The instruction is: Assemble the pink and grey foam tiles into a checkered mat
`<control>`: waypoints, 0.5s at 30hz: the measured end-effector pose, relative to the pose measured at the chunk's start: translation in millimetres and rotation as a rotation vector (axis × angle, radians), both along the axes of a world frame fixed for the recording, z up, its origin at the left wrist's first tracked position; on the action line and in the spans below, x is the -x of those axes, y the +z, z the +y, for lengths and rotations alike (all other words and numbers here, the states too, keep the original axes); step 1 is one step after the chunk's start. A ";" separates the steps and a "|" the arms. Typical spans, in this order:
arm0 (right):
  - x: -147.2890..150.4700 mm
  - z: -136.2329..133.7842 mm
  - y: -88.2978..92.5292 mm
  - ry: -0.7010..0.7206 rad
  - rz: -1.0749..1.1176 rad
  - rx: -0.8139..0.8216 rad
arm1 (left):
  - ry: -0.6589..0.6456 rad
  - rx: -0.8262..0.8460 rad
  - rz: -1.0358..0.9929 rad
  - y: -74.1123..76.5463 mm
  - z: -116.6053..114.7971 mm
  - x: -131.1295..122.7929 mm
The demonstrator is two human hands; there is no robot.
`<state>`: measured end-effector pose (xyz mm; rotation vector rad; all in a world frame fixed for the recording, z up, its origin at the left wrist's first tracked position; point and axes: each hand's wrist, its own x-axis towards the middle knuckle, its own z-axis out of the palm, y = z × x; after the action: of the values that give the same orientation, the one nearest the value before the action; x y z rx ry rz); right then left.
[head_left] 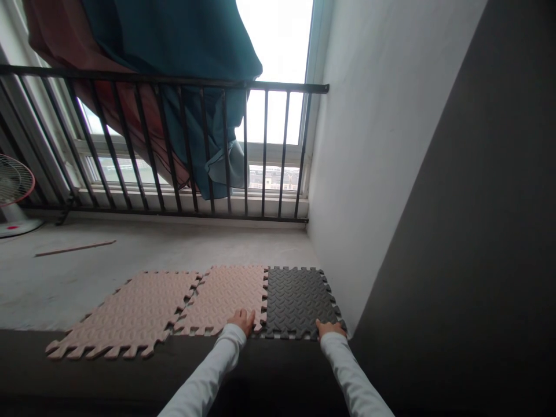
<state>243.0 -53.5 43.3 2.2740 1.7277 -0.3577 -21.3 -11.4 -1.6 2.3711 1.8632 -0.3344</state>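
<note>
Mat (pixel 229 294), pink, lies under left hand (pixel 242 321) — black mat (pixel 296 298) under right hand (pixel 330 328).

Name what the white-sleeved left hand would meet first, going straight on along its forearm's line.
Beyond the middle, pink, tooth-edged foam tile beneath it, the left hand would probably first meet the black, tooth-edged foam tile; exact hand height is unclear.

Three puzzle-edged mats are laid in a row upon a pale ledge (pixel 165 249): a left pink mat (pixel 134 304), by which the front edge is overhung, a middle pink mat (pixel 228 292) and a black mat (pixel 299 295) near the wall (pixel 356 145). The middle pink mat is touched by the left hand (pixel 242 322), the black mat by the right hand (pixel 330 329). Behind the dark railing (pixel 278 87), a teal cloth (pixel 174 40) is seen.
</note>
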 end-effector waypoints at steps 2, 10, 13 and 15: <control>1.4 -0.7 2.6 -0.028 0.005 0.041 | 0.002 -0.001 -0.001 -0.4 -0.3 0.8; 3.8 -3.0 5.2 -0.059 0.015 0.068 | 0.017 0.020 0.015 4.7 -0.6 5.6; 2.8 -2.5 3.3 -0.058 0.020 0.053 | 0.024 0.019 0.016 2.5 -0.2 9.3; 2.4 -2.3 2.6 -0.051 0.026 0.043 | 0.030 0.019 0.019 -0.1 -0.5 10.2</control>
<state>240.6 -55.8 45.9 2.2962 1.6608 -0.4318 -31.6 -11.8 -1.7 2.3329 1.8935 -0.3718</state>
